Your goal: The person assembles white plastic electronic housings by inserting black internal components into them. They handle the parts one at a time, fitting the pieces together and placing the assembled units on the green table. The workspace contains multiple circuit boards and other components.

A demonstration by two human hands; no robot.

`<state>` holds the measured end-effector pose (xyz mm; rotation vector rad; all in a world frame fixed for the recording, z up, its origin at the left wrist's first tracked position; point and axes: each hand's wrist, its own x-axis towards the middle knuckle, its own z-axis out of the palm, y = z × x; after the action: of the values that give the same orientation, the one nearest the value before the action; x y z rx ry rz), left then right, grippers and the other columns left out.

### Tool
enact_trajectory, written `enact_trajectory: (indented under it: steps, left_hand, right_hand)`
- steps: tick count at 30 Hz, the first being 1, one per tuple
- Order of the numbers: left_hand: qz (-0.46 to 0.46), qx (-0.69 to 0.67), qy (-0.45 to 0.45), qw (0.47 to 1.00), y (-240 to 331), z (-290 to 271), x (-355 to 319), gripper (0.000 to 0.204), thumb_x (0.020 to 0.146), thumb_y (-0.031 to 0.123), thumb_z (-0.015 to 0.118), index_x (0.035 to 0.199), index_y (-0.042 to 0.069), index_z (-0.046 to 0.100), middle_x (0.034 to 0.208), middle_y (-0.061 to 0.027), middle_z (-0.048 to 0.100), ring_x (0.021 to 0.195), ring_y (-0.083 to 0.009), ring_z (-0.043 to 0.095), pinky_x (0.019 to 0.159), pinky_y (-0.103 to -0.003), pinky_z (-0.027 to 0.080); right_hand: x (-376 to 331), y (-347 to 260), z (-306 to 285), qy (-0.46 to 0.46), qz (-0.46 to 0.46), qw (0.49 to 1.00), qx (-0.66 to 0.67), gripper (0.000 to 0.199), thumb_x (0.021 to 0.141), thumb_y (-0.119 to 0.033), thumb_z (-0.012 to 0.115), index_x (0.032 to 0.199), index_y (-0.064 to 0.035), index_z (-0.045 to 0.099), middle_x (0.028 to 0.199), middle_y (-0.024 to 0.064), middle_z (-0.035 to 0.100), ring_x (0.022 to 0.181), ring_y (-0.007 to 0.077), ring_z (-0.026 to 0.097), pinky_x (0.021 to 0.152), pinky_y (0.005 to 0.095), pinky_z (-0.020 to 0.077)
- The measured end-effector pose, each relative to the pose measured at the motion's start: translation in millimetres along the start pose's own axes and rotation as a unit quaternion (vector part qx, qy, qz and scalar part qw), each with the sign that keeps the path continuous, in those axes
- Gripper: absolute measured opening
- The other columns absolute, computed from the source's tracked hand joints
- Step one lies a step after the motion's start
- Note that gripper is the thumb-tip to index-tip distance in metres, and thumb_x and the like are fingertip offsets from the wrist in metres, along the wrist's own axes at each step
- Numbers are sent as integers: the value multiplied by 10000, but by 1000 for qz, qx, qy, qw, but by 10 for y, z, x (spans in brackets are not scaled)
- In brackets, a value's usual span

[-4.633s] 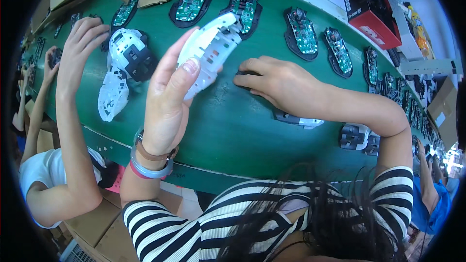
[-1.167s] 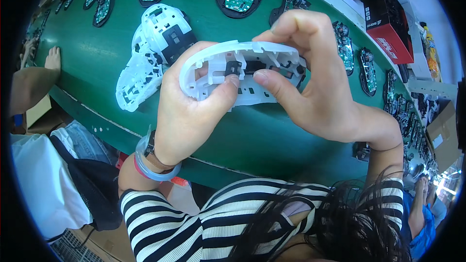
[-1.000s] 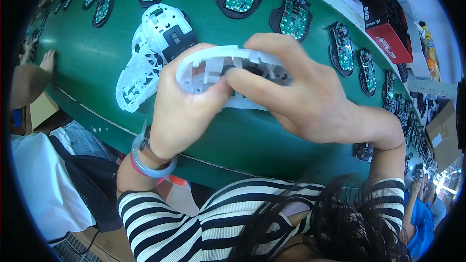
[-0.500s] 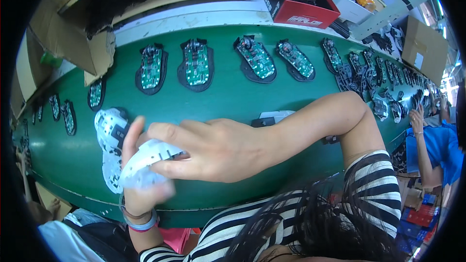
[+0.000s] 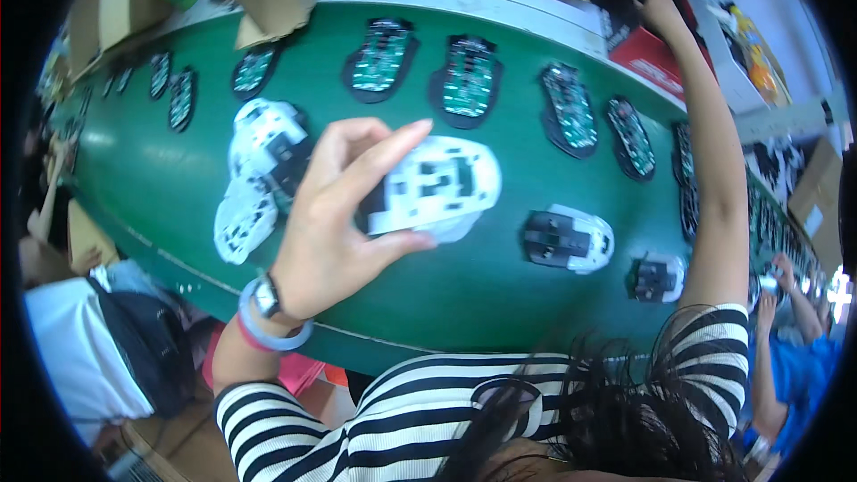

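My left hand (image 5: 332, 205) pinches a white plastic mouse shell (image 5: 473, 180) between thumb and fingers, above the middle of the green bench. Its inner side, with dark cut-outs and a black part, faces up. At the far right, my right hand (image 5: 661, 12) reaches into a red box (image 5: 650, 61) with dark contents; its fingertips are hidden there. More white shells (image 5: 245, 219) lie left of my left hand. Nearer my right arm, a black-and-white shell (image 5: 571, 239) and a smaller one (image 5: 659, 277) rest on the bench.
Mouse bases with green circuit boards (image 5: 467, 80) stand in a row along the far side of the bench (image 5: 428, 303). Cardboard boxes (image 5: 277, 4) line the back edge. A co-worker in blue (image 5: 794, 375) sits at the right; other people are at the far left.
My right hand has left the shell near my left hand and stretched to the red box. My left hand has risen, holding a shell inner side up. The view has shifted.
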<state>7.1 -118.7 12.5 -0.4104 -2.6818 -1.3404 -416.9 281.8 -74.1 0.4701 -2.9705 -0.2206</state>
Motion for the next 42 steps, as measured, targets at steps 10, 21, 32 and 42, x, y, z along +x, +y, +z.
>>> enact_trajectory:
  steps: [10,21,32,42]
  left_hand:
    - [-55,-47,95,993,-282,75,-196,1025,597,165,914,1433,54,332,1209,-140,597,1097,-237,609,977,-350,468]
    - [-116,-210,3,971,-281,23,-228,673,667,235,884,1237,29,591,1183,-98,589,1059,-188,578,946,-319,445]
    - [-72,-165,106,978,-289,30,-194,608,694,178,858,1244,50,633,1133,-122,661,1024,-215,632,910,-312,486]
    - [-131,-205,81,966,-378,-24,-289,581,748,191,828,1260,25,609,1164,-98,642,1051,-177,609,925,-299,468]
  right_hand:
    - [-277,188,-270,29,20,988,149,317,870,-267,647,1057,-16,695,1002,180,709,922,319,687,825,393,516]
    - [-1100,-417,-1097,194,78,973,100,226,831,-132,728,1034,-39,698,918,50,721,822,132,662,758,298,513]
    - [-2441,-2962,-1638,225,-483,789,307,284,679,-55,682,944,39,646,859,109,565,713,231,606,618,308,521]
    - [-2792,-3217,-1390,307,-447,835,95,367,768,-96,654,1092,77,655,987,133,580,836,227,600,676,301,468]
